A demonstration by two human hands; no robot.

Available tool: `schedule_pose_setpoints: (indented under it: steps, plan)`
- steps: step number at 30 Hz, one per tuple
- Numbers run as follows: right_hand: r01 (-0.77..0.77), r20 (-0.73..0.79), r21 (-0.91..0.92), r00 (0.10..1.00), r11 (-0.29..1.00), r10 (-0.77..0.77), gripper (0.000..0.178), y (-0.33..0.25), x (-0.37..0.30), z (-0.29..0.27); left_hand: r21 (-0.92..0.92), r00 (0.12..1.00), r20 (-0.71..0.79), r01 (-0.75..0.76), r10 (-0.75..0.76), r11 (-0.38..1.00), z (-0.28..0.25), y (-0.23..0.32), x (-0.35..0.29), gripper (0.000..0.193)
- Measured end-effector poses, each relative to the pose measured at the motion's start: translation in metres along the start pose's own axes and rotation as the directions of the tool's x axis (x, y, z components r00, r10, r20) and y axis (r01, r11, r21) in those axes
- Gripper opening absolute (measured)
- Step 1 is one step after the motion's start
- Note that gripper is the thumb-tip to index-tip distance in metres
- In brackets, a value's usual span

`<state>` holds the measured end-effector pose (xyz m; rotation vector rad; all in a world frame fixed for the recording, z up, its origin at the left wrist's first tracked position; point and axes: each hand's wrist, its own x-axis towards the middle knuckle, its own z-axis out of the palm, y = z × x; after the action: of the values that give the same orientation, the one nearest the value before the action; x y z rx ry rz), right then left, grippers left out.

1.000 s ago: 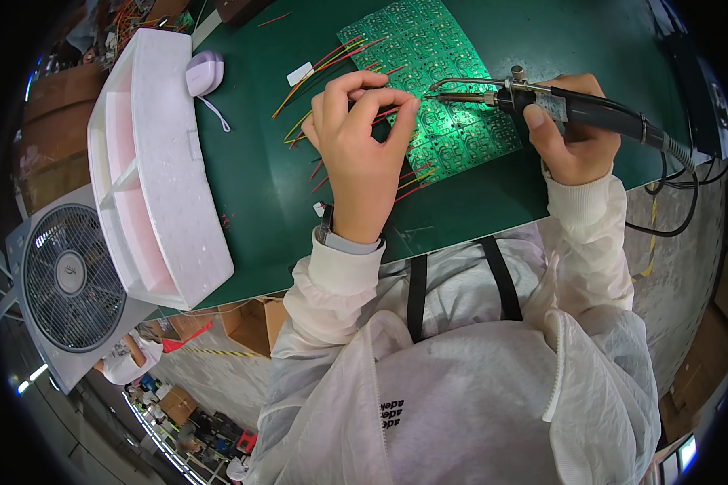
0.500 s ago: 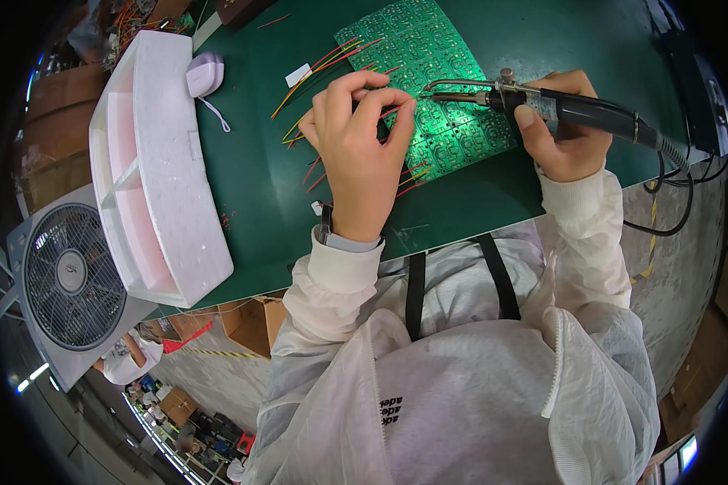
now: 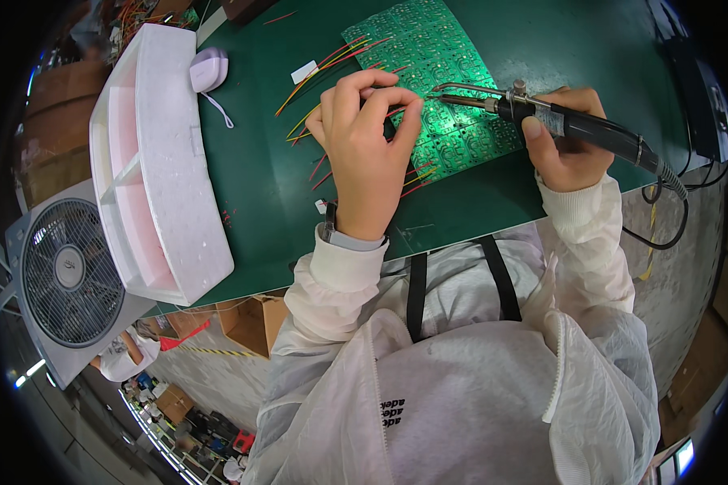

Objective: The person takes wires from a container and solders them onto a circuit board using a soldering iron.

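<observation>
A green printed circuit board panel (image 3: 453, 56) lies on the green work table, lit brightly near its middle. Over its left part, my left hand (image 3: 365, 153) is closed in a pinch, thumb against forefinger, on a thin red wire (image 3: 395, 111) that mostly hides behind the fingers. My right hand (image 3: 574, 168) grips a black soldering iron (image 3: 602, 136) with a thin metal feed tube above its tip. The tip meets the panel area just right of my left fingertips; contact cannot be made out. Several red and yellow wires (image 3: 325, 66) stick out from the panel's left side.
A white foam box with compartments (image 3: 166, 153) stands at the table's left, a lilac case with a strap (image 3: 209, 70) beside it. A fan (image 3: 69, 271) is at far left. The iron's cable (image 3: 673, 179) runs toward a dark unit (image 3: 707, 121) on the right.
The view has shifted slightly. Both hands keep their holds, and the iron's tip stays close to my left fingertips over the panel.
</observation>
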<state>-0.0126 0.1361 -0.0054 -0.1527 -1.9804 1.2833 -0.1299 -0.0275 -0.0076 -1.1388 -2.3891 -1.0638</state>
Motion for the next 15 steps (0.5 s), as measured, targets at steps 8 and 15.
schedule_pose_setpoints:
  steps: [8,15]
  plan:
    - [0.079,0.036,0.038,0.996,0.996,-0.081,0.027,0.0025,-0.0004,0.0008,0.018,1.0,-0.009,-0.012,0.012,1.0,0.0001,-0.0004,0.0002,0.01]
    - [0.079,0.043,0.081,0.996,0.994,-0.083,0.029,0.0013,-0.0023,0.0022,0.02,1.0,-0.014,-0.009,0.01,1.0,-0.0005,0.0002,0.0,0.011]
